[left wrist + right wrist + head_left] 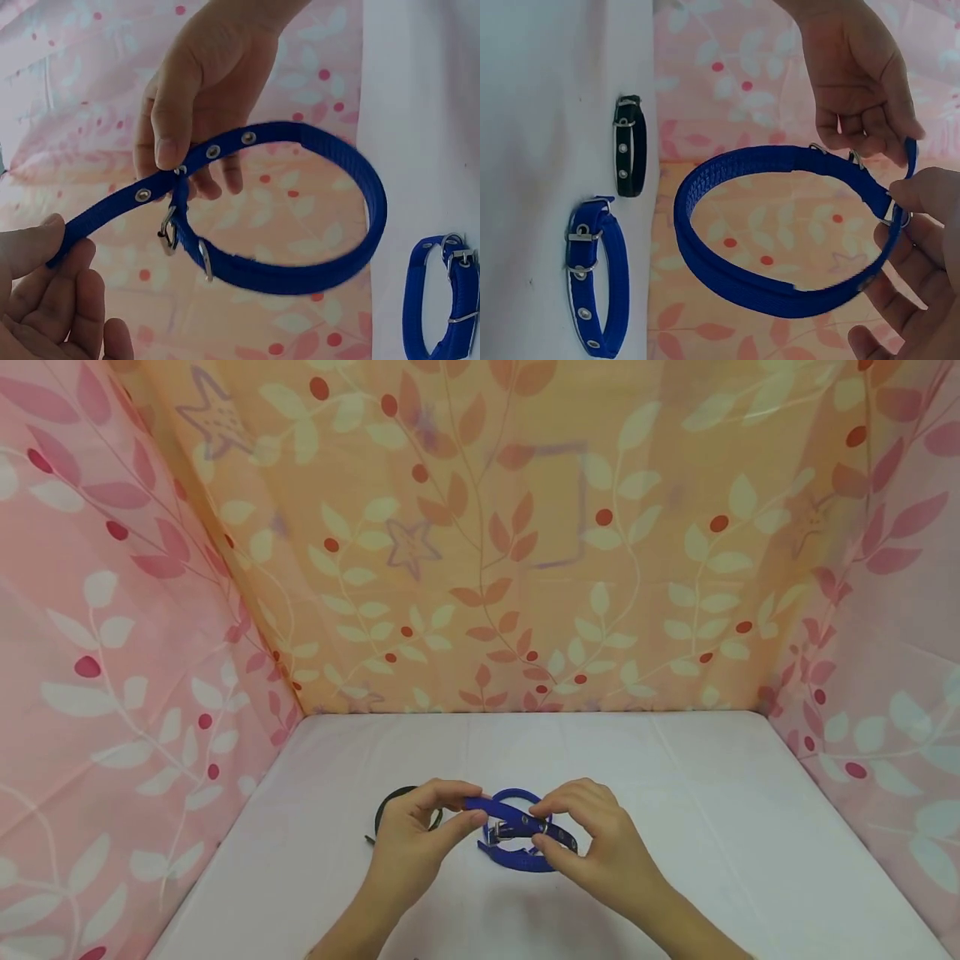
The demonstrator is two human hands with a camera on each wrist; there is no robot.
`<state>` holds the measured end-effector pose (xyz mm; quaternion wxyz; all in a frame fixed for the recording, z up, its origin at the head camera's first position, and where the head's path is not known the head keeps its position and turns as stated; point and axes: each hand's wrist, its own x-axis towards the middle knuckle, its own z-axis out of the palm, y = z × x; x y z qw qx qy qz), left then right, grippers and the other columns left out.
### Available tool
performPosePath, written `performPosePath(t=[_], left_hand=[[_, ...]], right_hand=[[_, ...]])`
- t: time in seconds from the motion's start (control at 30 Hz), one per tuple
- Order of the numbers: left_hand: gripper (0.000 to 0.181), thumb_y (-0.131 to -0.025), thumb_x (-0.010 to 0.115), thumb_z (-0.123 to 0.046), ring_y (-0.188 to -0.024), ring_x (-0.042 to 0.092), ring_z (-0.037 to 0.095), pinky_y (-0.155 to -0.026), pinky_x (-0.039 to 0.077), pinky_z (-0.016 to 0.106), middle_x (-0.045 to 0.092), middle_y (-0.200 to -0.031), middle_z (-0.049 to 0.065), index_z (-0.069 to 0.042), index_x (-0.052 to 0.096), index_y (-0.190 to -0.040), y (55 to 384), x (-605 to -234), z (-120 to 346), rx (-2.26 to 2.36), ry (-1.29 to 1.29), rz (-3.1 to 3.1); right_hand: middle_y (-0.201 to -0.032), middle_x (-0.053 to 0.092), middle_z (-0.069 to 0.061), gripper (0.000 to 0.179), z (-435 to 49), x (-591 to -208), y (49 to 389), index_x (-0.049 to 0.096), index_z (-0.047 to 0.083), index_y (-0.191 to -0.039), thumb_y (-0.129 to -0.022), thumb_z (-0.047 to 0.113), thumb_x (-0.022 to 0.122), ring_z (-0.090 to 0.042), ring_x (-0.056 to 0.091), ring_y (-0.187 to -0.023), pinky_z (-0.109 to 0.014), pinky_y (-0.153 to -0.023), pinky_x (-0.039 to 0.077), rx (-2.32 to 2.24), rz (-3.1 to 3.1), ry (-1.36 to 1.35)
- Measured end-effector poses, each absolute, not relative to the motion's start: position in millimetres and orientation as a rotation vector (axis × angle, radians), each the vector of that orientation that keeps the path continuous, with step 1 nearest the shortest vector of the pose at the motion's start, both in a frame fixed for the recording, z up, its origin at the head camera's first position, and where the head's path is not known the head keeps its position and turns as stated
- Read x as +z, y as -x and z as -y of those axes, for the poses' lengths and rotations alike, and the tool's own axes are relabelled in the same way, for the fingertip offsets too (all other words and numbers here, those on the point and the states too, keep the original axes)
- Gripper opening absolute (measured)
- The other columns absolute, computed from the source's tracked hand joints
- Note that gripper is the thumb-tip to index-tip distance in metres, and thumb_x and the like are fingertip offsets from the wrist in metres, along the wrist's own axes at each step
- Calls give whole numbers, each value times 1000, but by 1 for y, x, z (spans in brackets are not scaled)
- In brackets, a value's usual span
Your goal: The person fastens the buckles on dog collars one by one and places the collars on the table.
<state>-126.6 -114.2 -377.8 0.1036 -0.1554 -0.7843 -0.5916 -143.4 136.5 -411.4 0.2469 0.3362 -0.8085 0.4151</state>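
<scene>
Between both hands hangs a blue dog collar (292, 281), bent into a loop with metal eyelets, a buckle and a D-ring. My left hand (412, 839) pinches its free strap end between thumb and fingers. Thumb and fingers of my right hand (603, 835) pinch the strap near the buckle, where the tongue crosses the loop. On the table below lies a second blue collar (585, 300), fastened into a ring. A dark collar (624, 165), also looped, lies on the table; in the head view my left hand partly covers it.
The white table (712, 827) extends around the hands. Printed floral cloth stands on three sides: an orange back sheet (525, 610), a pink left sheet (90, 735) and a pink right sheet (900, 652).
</scene>
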Motion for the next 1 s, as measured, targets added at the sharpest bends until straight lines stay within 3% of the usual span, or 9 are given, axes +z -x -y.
performPosePath(t=[0.27, 0.43, 0.6, 0.77, 1.0], left_hand=[[20, -86, 83, -29, -99, 67, 13, -99, 47, 42, 74, -96, -15, -32, 77, -104, 124, -382, 105, -1666, 512, 2368], [21, -84, 85, -30, -97, 66, 10, -94, 49, 37, 73, -95, -19, -33, 77, -104, 123, -385, 101, -1607, 546, 2386], [34, -85, 85, -30, -104, 63, 12, -92, 51, 33, 72, -107, -17, -33, 73, -117, 127, -389, 101, -1581, 589, 2422], [49, -84, 85, -39, -111, 59, 9, -95, 51, 34, 67, -116, -18, -32, 65, -128, 132, -397, 97, -1534, 619, 2659], [31, -90, 81, -31, -99, 67, 15, -88, 56, 25, 72, -108, -7, -19, 69, -116, 134, -403, 91, -1822, 626, 2650]], right_hand=[[-105, 69, 14, 36, -133, -412, 142, 71, 27, -111, -81, 15, 87, -10, 60, -107, -28, -103, 37, 1107, 2106, -1002], [-102, 71, 12, 30, -131, -410, 141, 74, 23, -110, -83, 16, 86, -12, 61, -104, -26, -102, 38, 1089, 2005, -1030], [-100, 72, 10, 21, -132, -408, 144, 75, 20, -107, -88, 20, 83, -14, 62, -100, -26, -100, 40, 1071, 1936, -1027], [-95, 73, 3, 27, -135, -408, 147, 76, 15, -105, -81, 5, 83, -17, 63, -95, -26, -99, 42, 1156, 1831, -1029], [-95, 74, 0, 42, -135, -409, 147, 77, 14, -108, -72, -8, 82, -17, 62, -95, -24, -95, 42, 1236, 1808, -1023]])
